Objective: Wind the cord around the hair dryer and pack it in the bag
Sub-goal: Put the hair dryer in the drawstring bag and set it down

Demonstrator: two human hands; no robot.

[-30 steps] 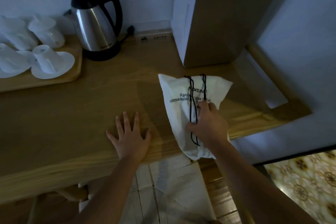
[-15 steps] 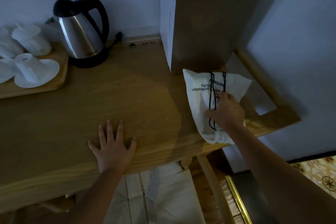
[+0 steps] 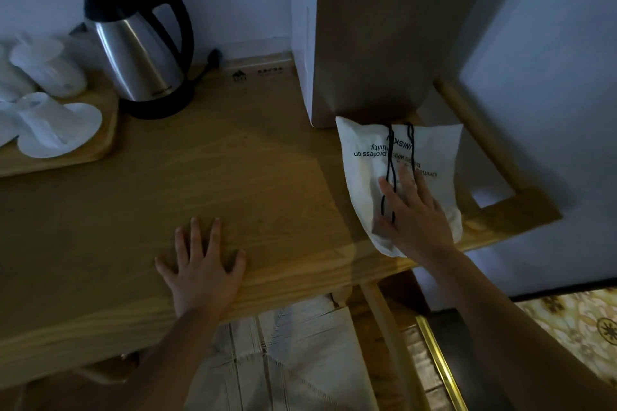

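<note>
Evidently the packing is near its end: the white drawstring bag (image 3: 430,157) lies on the wooden counter (image 3: 207,183) at its right end, touching the foot of a tall cabinet (image 3: 370,43), with its long axis running away from the person and its gathered mouth nearest the counter's front edge. The right hand (image 3: 412,215) is laid flat on the near half of the bag, fingers straight and slightly spread, over the black drawstring (image 3: 390,160); nothing is pinched. The left hand (image 3: 203,267) is pressed palm-down on bare wood, fingers splayed, well apart from the bag and farther from it than the right. The hair dryer and its cord cannot be seen; they are judged to be inside the bulging bag. On a tray (image 3: 100,143) at the far left, upturned cups (image 3: 43,123) are held, beside a kettle (image 3: 140,53).
</note>
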